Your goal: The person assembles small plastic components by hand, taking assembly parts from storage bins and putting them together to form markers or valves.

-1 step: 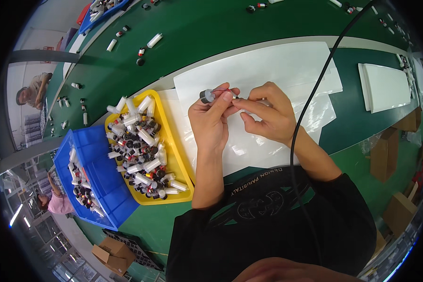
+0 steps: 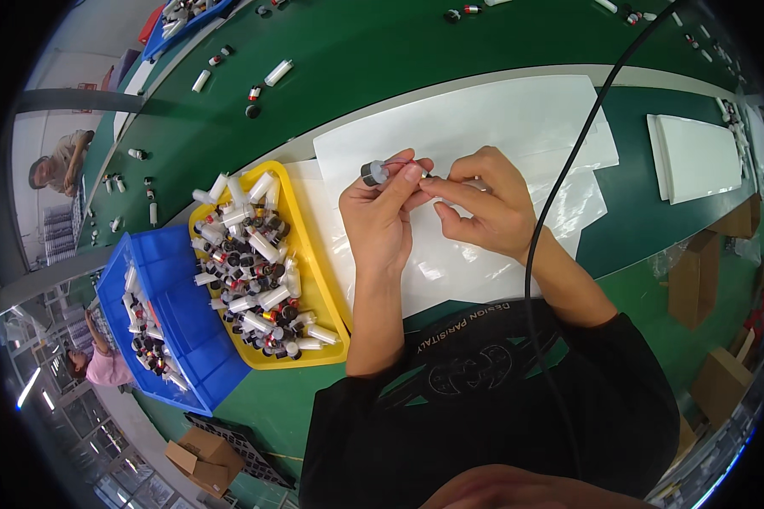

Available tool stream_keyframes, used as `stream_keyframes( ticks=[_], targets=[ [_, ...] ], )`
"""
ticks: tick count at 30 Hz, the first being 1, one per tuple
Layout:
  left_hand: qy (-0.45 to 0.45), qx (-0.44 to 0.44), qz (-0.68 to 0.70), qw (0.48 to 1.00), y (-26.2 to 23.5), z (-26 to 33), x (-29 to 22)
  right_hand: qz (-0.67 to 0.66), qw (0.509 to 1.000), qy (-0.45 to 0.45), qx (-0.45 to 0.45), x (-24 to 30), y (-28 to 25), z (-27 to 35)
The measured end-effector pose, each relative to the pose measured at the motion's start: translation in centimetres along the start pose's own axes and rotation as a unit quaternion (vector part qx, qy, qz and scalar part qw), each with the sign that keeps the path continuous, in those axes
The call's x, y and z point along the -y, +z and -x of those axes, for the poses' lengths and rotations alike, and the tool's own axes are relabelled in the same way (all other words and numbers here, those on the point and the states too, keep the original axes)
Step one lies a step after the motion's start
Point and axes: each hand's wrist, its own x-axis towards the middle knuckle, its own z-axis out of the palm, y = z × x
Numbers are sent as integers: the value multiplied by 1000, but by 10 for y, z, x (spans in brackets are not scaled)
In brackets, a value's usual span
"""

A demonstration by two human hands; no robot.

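My left hand (image 2: pixel 379 222) is closed on a small cylindrical part (image 2: pixel 373 173) with a black end and a translucent collar. Thin red wires (image 2: pixel 396 161) run from the part along my left fingertips. Close against those fingertips, my right hand (image 2: pixel 494 208) has its fingers bent, with a fingertip at a tiny pale piece by the wires' end. What the right fingers grip is too small and too covered to name. Both hands are above white sheets (image 2: pixel 484 119) on the green table.
Left of my forearm stands a yellow tray (image 2: pixel 331 293) heaped with white, black and red cylindrical parts. A blue bin (image 2: pixel 199 339) with similar parts adjoins it. Loose parts dot the green table (image 2: pixel 373 51). A black cable (image 2: pixel 569 161) hangs across the right side. Two people are at left.
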Motion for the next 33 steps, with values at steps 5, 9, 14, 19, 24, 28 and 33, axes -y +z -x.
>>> stream_keyframes(
  ticks=[5, 9, 14, 19, 24, 28, 33],
  targets=[
    [11, -7, -70, 997, 2, -1, 1, 15, 991, 95, -94, 5, -16, -2],
    [14, -20, -152, 988, -2, -4, 5, 111, 942, 317, -10, -29, -55, 25],
    [-46, 31, -165, 985, 1, -6, 19, 417, 828, 374, -24, -64, -114, 45],
    [-89, 60, -197, 974, 9, -9, 42, 513, 752, 401, 100, -71, -116, 38],
    [-82, 59, -240, 966, 11, -9, 42, 581, 700, 375, 180, -80, -107, 27],
    [-82, 64, -232, 967, 9, -12, 47, 573, 705, 378, 181, -91, -126, 25],
    [-75, 35, -230, 970, 9, -14, 43, -70, 806, 584, -73, -106, -187, 49]
  ],
)
